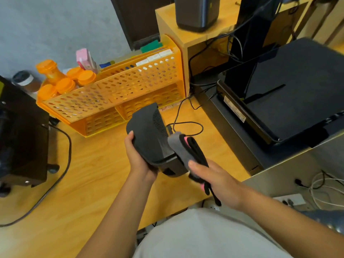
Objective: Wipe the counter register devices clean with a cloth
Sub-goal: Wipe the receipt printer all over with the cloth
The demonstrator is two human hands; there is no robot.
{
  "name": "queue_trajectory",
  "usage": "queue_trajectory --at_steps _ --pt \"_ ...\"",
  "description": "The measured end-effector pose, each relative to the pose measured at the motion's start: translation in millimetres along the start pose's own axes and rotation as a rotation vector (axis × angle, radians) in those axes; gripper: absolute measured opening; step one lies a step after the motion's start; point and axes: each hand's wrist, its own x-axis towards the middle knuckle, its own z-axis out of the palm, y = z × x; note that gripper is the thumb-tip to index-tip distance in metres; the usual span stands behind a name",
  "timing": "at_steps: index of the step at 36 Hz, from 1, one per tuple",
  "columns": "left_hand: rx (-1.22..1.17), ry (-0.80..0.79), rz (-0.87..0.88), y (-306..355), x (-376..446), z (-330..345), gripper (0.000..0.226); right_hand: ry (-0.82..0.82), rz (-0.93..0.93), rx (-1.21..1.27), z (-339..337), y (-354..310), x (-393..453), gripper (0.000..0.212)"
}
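Observation:
My left hand [138, 157] grips a small black register device [150, 136] from its left side and holds it tilted above the wooden counter [89, 175]. A thin black cable [188, 125] runs from the device's far end. My right hand [214, 180] holds a folded cloth [188, 151], grey and black with a pink stripe, and presses it against the device's right edge. Part of the cloth hangs below my right palm.
An orange perforated organizer [119, 90] with orange-lidded bottles [55, 79] stands behind. A large black printer [290, 94] sits at right, a black machine [20, 138] at left with a cable trailing over the counter. A dark speaker [197, 13] sits on a raised wooden box.

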Motion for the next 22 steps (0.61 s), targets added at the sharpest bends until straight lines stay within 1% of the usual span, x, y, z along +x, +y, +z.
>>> queue_trajectory --at_steps 1,4,5,7,8,9,13,15,18,22 --pt "0.006 -0.007 0.01 0.7 0.8 0.2 0.051 -0.007 0.014 -0.022 -0.3 4.1 -4.6 0.023" --pt "0.03 -0.043 0.006 -1.1 0.0 6.6 0.052 -0.012 0.009 -0.109 5.3 10.4 -10.7 0.023" --pt "0.047 -0.05 -0.004 -3.2 -0.8 8.5 0.053 -0.019 -0.009 -0.106 7.8 8.8 -9.6 0.03" --pt "0.087 -0.068 -0.014 -7.0 -1.7 12.3 0.055 0.006 -0.075 -0.07 7.3 4.0 -2.3 0.066" --pt "0.109 -0.081 -0.011 -8.1 -1.9 13.4 0.057 0.021 -0.103 -0.049 7.4 -1.0 3.8 0.077" --pt "0.138 -0.103 -0.008 -8.7 -2.4 15.3 0.058 0.033 -0.134 -0.019 7.3 -8.6 9.4 0.081" --pt "0.218 -0.205 0.027 -7.2 -8.3 21.9 0.059 0.104 -0.168 0.12 4.3 -31.5 31.2 0.085" --pt "0.256 -0.247 0.048 -6.6 -12.0 24.5 0.057 0.177 -0.173 0.096 3.2 -35.8 40.2 0.09" --pt "0.314 -0.278 0.055 -9.4 -14.5 26.5 0.054 0.334 -0.19 0.05 -1.5 -39.2 53.6 0.092" --pt "0.382 -0.293 0.054 -15.8 -18.7 27.9 0.055 0.471 -0.196 0.006 -15.6 -47.2 64.5 0.085"
